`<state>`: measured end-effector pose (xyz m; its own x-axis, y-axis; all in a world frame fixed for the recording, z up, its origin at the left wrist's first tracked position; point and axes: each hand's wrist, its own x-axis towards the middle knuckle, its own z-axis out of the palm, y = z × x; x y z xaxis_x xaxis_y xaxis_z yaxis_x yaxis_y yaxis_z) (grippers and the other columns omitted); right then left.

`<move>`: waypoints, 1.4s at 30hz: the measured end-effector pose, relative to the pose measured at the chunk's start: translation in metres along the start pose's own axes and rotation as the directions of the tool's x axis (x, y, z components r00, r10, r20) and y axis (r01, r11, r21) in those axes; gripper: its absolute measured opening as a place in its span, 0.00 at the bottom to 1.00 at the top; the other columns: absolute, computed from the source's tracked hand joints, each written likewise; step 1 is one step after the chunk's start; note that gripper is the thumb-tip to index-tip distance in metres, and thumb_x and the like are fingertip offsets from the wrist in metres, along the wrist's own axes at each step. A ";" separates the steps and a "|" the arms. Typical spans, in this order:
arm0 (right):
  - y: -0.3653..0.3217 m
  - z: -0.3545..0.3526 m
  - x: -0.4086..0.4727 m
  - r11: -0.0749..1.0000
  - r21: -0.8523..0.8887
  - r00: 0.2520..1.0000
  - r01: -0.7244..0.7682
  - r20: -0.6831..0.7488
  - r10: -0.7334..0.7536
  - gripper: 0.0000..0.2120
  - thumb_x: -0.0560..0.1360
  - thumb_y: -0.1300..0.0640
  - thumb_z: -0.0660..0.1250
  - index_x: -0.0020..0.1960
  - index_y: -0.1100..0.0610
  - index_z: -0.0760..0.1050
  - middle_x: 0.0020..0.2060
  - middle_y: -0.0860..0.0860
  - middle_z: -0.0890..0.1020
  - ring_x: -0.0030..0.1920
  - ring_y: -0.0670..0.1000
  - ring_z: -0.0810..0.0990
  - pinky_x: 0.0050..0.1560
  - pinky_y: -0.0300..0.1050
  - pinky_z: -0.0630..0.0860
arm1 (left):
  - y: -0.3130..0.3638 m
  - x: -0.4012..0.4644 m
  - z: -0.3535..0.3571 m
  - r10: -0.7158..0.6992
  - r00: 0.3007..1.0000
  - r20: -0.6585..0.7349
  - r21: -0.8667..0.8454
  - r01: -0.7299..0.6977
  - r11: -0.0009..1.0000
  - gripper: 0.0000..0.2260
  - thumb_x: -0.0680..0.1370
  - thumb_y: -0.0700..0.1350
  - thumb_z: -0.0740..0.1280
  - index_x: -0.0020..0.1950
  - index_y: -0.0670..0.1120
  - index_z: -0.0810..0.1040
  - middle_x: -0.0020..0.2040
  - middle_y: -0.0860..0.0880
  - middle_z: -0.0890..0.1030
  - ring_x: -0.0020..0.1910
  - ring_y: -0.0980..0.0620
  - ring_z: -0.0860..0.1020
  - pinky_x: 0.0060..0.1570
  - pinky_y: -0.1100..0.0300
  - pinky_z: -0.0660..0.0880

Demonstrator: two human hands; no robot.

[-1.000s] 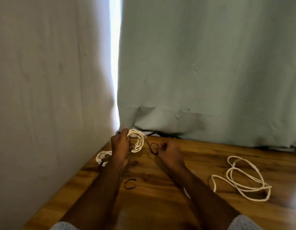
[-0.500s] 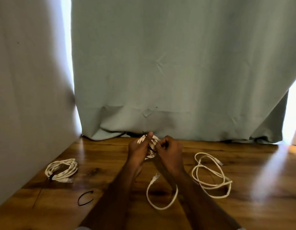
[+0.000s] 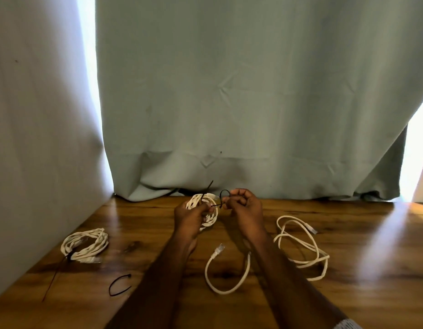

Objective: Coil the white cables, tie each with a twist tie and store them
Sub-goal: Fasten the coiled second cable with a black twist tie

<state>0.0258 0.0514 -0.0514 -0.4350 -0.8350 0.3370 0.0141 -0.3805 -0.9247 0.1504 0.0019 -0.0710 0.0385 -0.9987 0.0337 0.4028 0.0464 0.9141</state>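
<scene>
Left hand point(image 3: 190, 216) grip is clamped on the coil point(image 3: 207, 211) at the worktop's point(image 3: 348, 293) 12 o'clock edge; right hand point(image 3: 245, 206) pinches the tie point(image 3: 223, 194) at the coil's 3 o'clock.

Three white cables are in view, namely one tied coil point(image 3: 84, 245), one coil in the hands point(image 3: 207, 213) and one loose cable point(image 3: 303, 245), plus three black ties: one on the tied coil point(image 3: 54, 276), one being worked point(image 3: 223, 198), one spare point(image 3: 119, 284).
</scene>
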 end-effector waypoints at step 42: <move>-0.001 -0.002 0.004 0.208 -0.926 0.948 0.315 0.299 -0.107 0.20 0.77 0.50 0.71 0.67 0.44 0.73 0.62 0.50 0.78 0.62 0.54 0.78 0.65 0.58 0.72 | 0.002 0.002 0.000 0.080 0.984 0.162 0.173 -0.108 0.979 0.15 0.70 0.28 0.72 0.51 0.43 0.82 0.47 0.41 0.85 0.47 0.42 0.84 0.49 0.49 0.82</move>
<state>0.0226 0.0487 -0.0496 -0.1448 -0.8698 0.4717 -0.9679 0.0255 -0.2500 0.1512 0.0000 -0.0687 -0.0783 -0.9820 0.1718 0.2317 0.1497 0.9612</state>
